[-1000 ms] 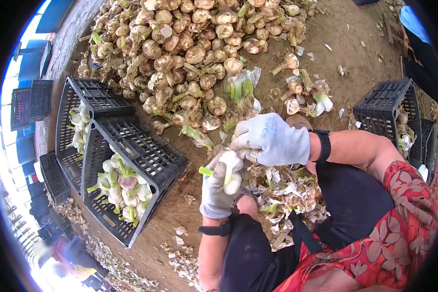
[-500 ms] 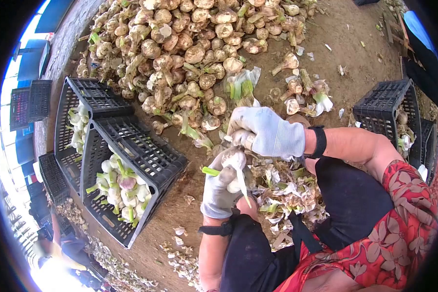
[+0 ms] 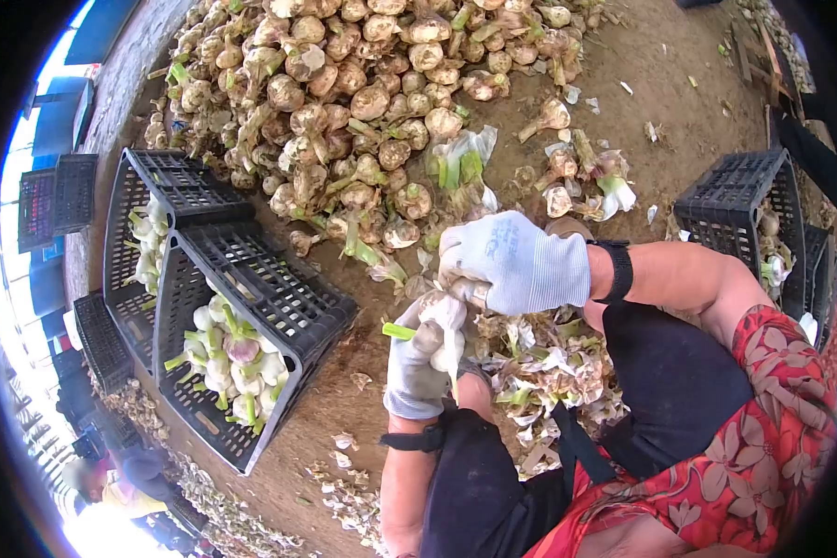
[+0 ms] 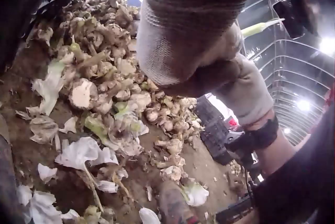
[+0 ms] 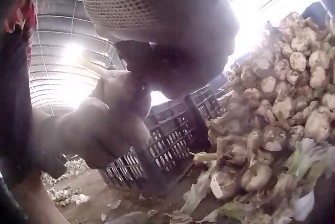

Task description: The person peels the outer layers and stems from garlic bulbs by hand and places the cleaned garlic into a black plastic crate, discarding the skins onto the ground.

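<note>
White-gloved, the left hand [image 3: 416, 370] grips white garlic bulbs [image 3: 445, 316] between thumb and fingers; a green stem [image 3: 398, 331] pokes out to its left and a pale strip hangs below. The right hand [image 3: 516, 265], also gloved, has its fingers curled at the top of the upper bulb, pinching it; the fingertips are partly hidden. In the left wrist view the left glove [image 4: 193, 30] fills the top, with a pale green stem [image 4: 261, 27] beyond. In the right wrist view a bulb [image 5: 123, 90] shows between the right glove [image 5: 167, 19] and the other hand.
A heap of unpeeled garlic [image 3: 344, 102] lies ahead. Black crates [image 3: 260, 279] with white bulbs stand at left, another crate [image 3: 730, 205] at right. Peeled skins [image 3: 558, 372] cover the ground by the legs. A person [image 3: 130, 484] is at lower left.
The bulb in the hands has turned, and its long strip now hangs closer to the left hand. The right hand has shifted slightly down. The person in the background has moved.
</note>
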`<state>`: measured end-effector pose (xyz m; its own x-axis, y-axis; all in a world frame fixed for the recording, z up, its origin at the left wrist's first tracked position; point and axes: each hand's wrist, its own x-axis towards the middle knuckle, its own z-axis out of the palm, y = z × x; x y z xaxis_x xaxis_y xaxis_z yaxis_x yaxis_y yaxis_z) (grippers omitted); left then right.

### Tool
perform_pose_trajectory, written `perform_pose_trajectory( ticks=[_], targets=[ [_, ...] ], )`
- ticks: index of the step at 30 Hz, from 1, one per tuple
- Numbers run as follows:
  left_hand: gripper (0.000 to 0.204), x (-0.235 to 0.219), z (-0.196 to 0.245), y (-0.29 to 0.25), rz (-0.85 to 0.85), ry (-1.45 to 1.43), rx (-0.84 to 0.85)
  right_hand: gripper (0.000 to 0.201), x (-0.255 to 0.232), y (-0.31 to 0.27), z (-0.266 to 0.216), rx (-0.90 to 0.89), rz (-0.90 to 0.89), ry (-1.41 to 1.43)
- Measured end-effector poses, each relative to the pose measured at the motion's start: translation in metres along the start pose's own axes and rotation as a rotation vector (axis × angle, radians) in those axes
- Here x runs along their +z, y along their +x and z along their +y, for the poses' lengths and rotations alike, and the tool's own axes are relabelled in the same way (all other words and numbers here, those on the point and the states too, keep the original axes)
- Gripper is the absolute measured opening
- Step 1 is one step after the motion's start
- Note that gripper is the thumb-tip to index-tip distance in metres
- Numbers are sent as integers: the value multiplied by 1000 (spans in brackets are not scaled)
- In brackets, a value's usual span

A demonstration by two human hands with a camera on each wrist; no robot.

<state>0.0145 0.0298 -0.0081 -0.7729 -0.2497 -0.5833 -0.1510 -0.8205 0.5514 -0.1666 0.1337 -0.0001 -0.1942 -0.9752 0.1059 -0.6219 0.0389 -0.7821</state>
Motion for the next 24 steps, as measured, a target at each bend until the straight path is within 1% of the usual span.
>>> perform_pose_trajectory(
  ticks=[1, 4, 8, 10, 11, 14, 15, 18, 19, 20, 22, 23, 24],
  targets=[
    [64, 2, 0, -1, 18, -4, 9, 18, 1, 0, -1, -13, 13, -19],
    [56, -2, -2, 1, -2, -3, 1, 20, 8, 0, 3, -55, 92, 36],
    [62, -6, 5, 1, -103, 301, -238, 20, 8, 4, 4, -62, 99, 47],
    [62, 1, -3, 4, -144, 389, -255, 19, 5, 14, 7, -62, 84, 37],
    [66, 5, -2, 3, -156, 376, -259, 25, 4, 19, 11, -25, 27, 44],
    [73, 10, -2, 1, -112, 230, -206, 37, 12, 22, 32, 93, 55, -8],
    [74, 4, -2, 0, -151, 237, -159, 42, 7, 18, 31, 37, 65, -52],
    [76, -1, 2, -2, -112, 196, -192, 39, -5, 6, 18, 329, -131, 810],
    [78, -9, -2, 1, -134, 174, -189, 41, -7, 1, 20, 334, -258, 893],
    [78, -9, -2, 2, -104, 199, -209, 42, 2, -2, 22, 333, -286, 874],
    [80, -8, -1, 3, -42, 252, -251, 40, 7, -4, 24, 270, -314, 679],
    [66, -7, -3, 2, -14, 198, -152, 39, 11, -5, 25, 354, -294, 766],
    [65, -3, -4, 1, 25, 227, -86, 38, 14, -5, 26, 437, -274, 852]
  ],
)
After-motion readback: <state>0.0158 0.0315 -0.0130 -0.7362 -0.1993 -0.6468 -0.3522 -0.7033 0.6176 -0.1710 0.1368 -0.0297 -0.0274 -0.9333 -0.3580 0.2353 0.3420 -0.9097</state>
